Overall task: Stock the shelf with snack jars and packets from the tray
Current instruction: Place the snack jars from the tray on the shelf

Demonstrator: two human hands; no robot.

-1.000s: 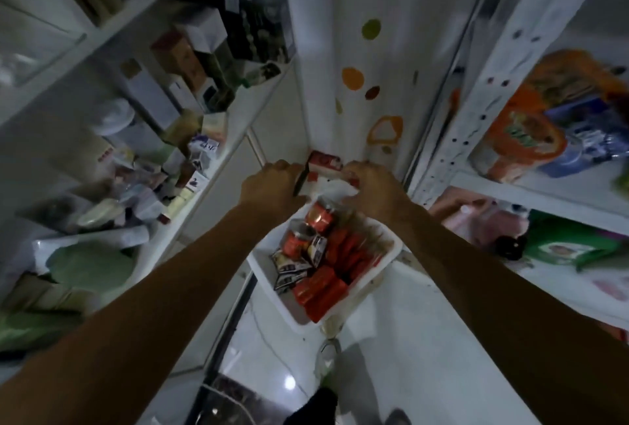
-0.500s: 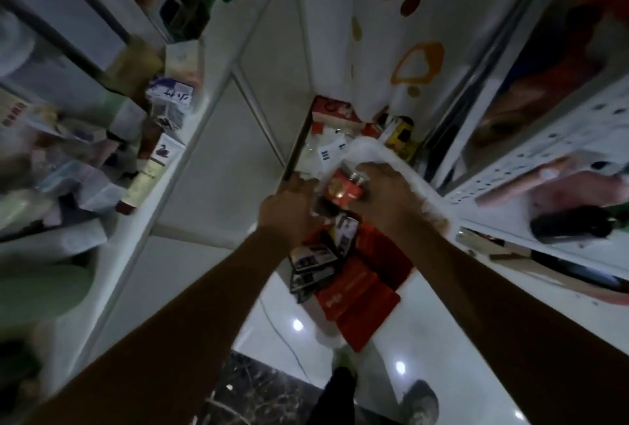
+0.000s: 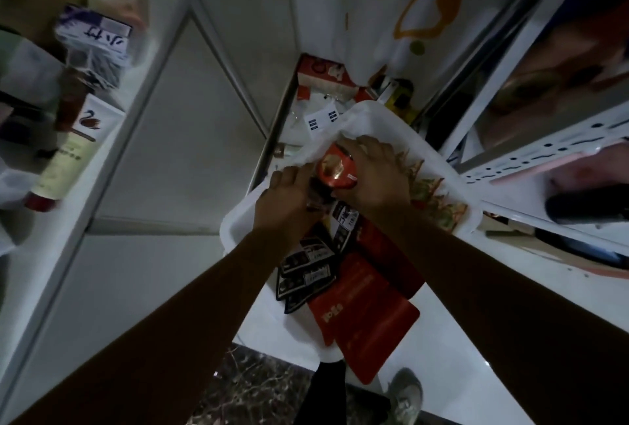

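A white tray (image 3: 235,220) sits low in front of me, between the two shelf units. It holds red packets (image 3: 367,305), black packets (image 3: 306,271) and a jar with a red lid (image 3: 335,169). My right hand (image 3: 377,176) grips that jar from the right, fingers curled over the lid. My left hand (image 3: 286,200) is in the tray on the jar's left, its fingers curled against the dark body under the lid. What lies beneath the hands is hidden.
A white shelf (image 3: 102,159) with tubes and boxes runs along the left. A white perforated rack (image 3: 544,166) with bags stands at the right. Boxes (image 3: 323,81) lie on the floor in the far corner under a spotted curtain (image 3: 391,16). My shoe (image 3: 405,397) shows below.
The view has tipped down and the tray looks lower and closer. Both hands left the tray's far rim and closed round the red-lidded jar.
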